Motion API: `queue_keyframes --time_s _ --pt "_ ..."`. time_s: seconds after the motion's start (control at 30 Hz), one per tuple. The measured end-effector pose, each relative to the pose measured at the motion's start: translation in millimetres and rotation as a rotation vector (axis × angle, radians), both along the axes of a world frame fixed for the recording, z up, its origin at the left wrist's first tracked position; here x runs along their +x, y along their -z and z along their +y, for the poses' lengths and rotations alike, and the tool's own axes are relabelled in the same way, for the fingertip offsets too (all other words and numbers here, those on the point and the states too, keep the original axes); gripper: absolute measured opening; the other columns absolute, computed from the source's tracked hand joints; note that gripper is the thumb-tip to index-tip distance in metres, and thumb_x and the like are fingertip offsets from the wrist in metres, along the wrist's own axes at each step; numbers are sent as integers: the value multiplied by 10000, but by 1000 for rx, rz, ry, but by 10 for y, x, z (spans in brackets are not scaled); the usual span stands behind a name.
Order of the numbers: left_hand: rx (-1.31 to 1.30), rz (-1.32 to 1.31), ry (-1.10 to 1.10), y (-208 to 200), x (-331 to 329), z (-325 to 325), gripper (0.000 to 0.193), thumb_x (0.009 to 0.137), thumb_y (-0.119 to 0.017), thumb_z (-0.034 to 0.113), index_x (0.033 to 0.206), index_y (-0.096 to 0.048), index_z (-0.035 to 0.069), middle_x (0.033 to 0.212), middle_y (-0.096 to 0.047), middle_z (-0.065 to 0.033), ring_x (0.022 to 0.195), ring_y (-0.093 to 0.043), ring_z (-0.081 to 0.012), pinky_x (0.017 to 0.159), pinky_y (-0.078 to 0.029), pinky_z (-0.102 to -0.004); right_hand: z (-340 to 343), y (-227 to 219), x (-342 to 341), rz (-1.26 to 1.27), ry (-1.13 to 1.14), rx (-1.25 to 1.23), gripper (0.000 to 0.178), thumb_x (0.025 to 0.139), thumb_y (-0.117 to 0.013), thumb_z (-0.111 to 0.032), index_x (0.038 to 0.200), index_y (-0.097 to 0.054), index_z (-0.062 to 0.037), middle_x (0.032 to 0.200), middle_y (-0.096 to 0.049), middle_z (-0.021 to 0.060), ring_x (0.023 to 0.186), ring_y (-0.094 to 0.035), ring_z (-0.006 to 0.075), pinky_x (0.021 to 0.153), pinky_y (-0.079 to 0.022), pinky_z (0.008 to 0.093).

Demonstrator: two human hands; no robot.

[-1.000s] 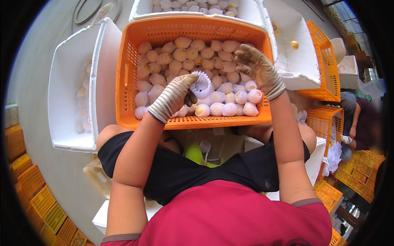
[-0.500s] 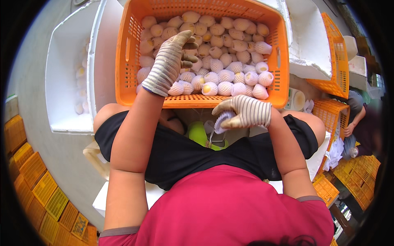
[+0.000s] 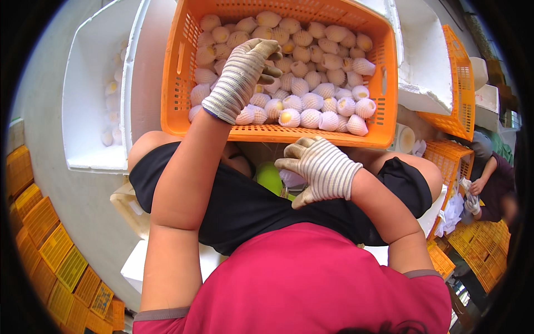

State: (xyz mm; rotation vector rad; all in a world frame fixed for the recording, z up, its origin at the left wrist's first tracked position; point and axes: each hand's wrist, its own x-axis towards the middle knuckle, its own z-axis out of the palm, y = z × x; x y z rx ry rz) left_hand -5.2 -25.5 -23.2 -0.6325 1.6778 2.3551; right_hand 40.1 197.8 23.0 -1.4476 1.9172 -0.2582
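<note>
My left hand (image 3: 245, 78), in a striped knit glove with darker fingertips, reaches over an orange plastic crate (image 3: 261, 133). Its fingers are bent but apart, and no held thing shows between them. Below it lie many pale fruits (image 3: 300, 103) in white foam nets, some showing yellow through the mesh. Gloved the same way, my right hand (image 3: 320, 170) is palm down in front of the crate's near side, above my lap. Its fingers are spread, with no grip on anything visible. Beneath them a whitish thing (image 3: 292, 178), too hidden to name, lies beside a lime-green object (image 3: 268, 178).
A white foam box (image 3: 94, 158) with wrapped fruits stands left of the crate. Another foam box (image 3: 425, 92) and an orange basket (image 3: 459, 83) stand to the right. A co-worker's hands (image 3: 475, 189) show at far right. Yellow-orange crates (image 3: 47, 222) line the far left.
My right hand has let go of the foam net it held and spread its fingers. My left hand has shifted slightly right over the fruits, its fingers more bent. The view has shifted slightly.
</note>
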Motion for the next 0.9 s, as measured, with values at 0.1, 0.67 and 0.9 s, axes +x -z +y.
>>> queue_keyframes --time_s 0.1,0.67,0.9 --pt "-4 30 10 0 16 -14 300 958 -564 341 1103 -629 86 1016 -692 -48 712 -650 -121 636 -533 -245 44 30 -96 -417 172 -190 667 660 -810 -492 1146 -653 -62 1165 -600 171 1123 -555 346 989 -431 411" --pt "-22 16 65 60 8 3 283 948 -581 330 1093 -644 95 967 -680 -31 721 -657 -126 649 -543 -269 -689 1429 -700 137 246 544 448 743 -688 -317 1075 -698 -18 1038 -693 209 945 -674 343 816 -539 411" --pt "-69 4 52 80 -35 15 278 942 -580 314 1082 -642 81 945 -683 -47 723 -657 -127 641 -544 -271 -546 1565 -694 6 636 572 891 628 -758 -435 1357 -468 -12 1230 -619 245 1130 -604 380 933 -492 398"
